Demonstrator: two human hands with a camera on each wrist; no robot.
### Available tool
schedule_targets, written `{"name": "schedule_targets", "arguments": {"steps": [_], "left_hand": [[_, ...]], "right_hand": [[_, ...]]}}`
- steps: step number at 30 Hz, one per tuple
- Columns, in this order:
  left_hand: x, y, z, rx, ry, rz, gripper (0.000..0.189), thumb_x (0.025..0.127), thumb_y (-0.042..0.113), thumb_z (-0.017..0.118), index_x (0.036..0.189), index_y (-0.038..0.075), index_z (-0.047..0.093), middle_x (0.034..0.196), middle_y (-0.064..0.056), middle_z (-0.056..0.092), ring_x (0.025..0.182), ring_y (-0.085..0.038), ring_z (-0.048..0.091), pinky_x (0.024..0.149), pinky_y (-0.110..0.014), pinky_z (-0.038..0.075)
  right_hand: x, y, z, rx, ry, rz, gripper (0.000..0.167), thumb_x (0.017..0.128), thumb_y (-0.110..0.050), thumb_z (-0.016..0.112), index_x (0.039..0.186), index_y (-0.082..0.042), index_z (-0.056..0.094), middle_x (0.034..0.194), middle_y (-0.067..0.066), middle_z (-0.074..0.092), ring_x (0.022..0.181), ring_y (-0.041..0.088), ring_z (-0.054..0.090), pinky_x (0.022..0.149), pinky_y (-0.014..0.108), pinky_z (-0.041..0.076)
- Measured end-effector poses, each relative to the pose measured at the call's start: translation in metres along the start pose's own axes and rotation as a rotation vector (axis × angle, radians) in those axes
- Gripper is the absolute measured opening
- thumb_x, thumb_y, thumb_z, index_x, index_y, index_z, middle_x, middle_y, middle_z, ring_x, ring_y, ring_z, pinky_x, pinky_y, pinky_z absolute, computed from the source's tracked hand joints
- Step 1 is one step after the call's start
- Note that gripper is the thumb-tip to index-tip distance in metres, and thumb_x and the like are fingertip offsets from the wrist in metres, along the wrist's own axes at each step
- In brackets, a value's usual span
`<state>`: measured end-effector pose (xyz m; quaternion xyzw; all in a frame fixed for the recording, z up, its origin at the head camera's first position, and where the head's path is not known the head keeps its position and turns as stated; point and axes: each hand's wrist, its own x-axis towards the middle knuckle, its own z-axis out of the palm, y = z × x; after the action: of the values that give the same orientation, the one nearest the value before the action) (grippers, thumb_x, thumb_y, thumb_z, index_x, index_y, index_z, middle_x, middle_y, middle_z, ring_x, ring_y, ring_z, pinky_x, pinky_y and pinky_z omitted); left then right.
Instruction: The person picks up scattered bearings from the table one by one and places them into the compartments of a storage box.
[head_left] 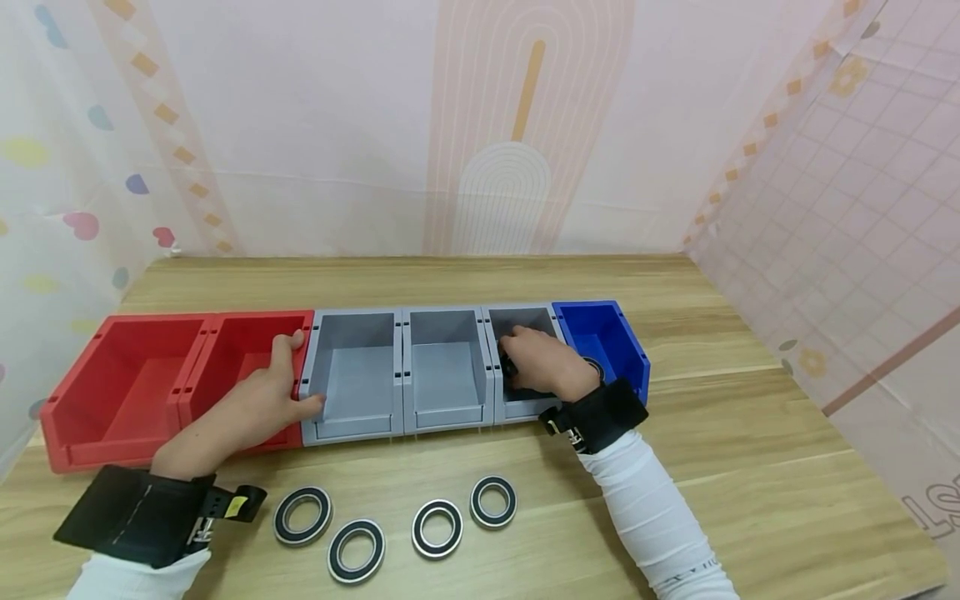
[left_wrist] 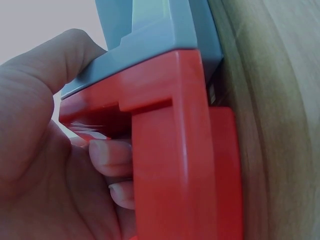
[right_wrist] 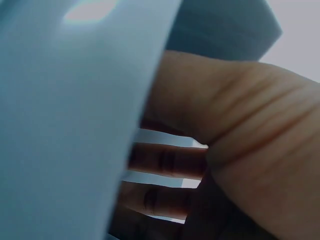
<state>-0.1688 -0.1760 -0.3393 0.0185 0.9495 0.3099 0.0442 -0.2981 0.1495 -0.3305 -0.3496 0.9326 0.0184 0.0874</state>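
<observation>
My left hand [head_left: 255, 400] straddles the side walls where the second red bin [head_left: 251, 346] meets the first grey bin [head_left: 352, 375]. In the left wrist view its thumb rests on the grey rim [left_wrist: 150, 40], and its fingertips [left_wrist: 112, 157] are curled behind the red wall [left_wrist: 170, 150]. My right hand [head_left: 543, 362] reaches down into the third grey bin [head_left: 528, 317]. A dark ring bearing [head_left: 508, 365] shows in part at its fingertips. In the right wrist view a bin wall [right_wrist: 75, 120] hides the ends of the fingers.
Several black-sealed steel bearings, such as the leftmost bearing [head_left: 303, 493], lie flat on the wooden table [head_left: 750, 467] before the bins. Another red bin [head_left: 127, 383] stands far left, a grey bin [head_left: 447, 367] mid-row. The blue bin [head_left: 600, 325] at the right has a bearing [head_left: 595, 367] inside.
</observation>
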Motion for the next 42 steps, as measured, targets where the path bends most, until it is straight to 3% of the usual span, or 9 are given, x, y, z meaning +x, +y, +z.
{"name": "schedule_targets", "arguments": {"steps": [11,17,24,32,42], "left_hand": [[0.0,-0.001,0.0,-0.003,0.0,0.001,0.091,0.079,0.018,0.075,0.138,-0.006,0.01,0.058,-0.004,0.048,0.044,-0.018,0.046,0.046,-0.029,0.044],[0.001,0.001,0.0,0.003,-0.009,-0.005,0.09,0.08,0.019,0.074,0.138,-0.006,0.01,0.057,-0.004,0.047,0.043,-0.018,0.046,0.046,-0.028,0.043],[0.002,0.001,-0.001,0.007,-0.013,-0.017,0.091,0.08,0.02,0.074,0.138,-0.005,0.009,0.057,-0.005,0.046,0.044,-0.018,0.045,0.046,-0.029,0.043],[0.002,-0.001,-0.001,0.006,-0.006,-0.009,0.09,0.08,0.019,0.074,0.138,-0.006,0.009,0.057,-0.004,0.046,0.043,-0.017,0.046,0.046,-0.028,0.043],[0.002,0.0,-0.002,0.005,-0.004,-0.003,0.09,0.08,0.019,0.073,0.138,-0.006,0.009,0.057,-0.004,0.046,0.043,-0.017,0.045,0.046,-0.028,0.042]], "right_hand": [[-0.005,0.002,-0.005,0.02,0.032,-0.018,0.036,0.086,-0.016,0.072,0.118,-0.004,0.063,0.105,0.009,0.059,0.086,0.018,0.056,0.075,0.031,0.05],[-0.028,0.005,-0.027,0.13,0.091,0.029,0.043,0.089,-0.018,0.068,0.128,-0.006,0.058,0.125,0.011,0.055,0.103,0.021,0.057,0.084,0.035,0.049],[-0.056,-0.002,-0.049,0.185,0.114,0.037,0.04,0.088,-0.019,0.069,0.126,-0.009,0.059,0.125,0.01,0.055,0.094,0.019,0.059,0.078,0.031,0.051],[-0.073,-0.027,-0.055,0.131,0.139,-0.119,0.039,0.088,-0.022,0.07,0.123,-0.01,0.06,0.112,0.004,0.058,0.084,0.01,0.057,0.073,0.023,0.049],[-0.084,-0.064,-0.05,0.047,0.11,-0.324,0.043,0.087,-0.03,0.07,0.125,-0.013,0.059,0.113,0.001,0.057,0.094,0.011,0.057,0.08,0.02,0.049]]}}
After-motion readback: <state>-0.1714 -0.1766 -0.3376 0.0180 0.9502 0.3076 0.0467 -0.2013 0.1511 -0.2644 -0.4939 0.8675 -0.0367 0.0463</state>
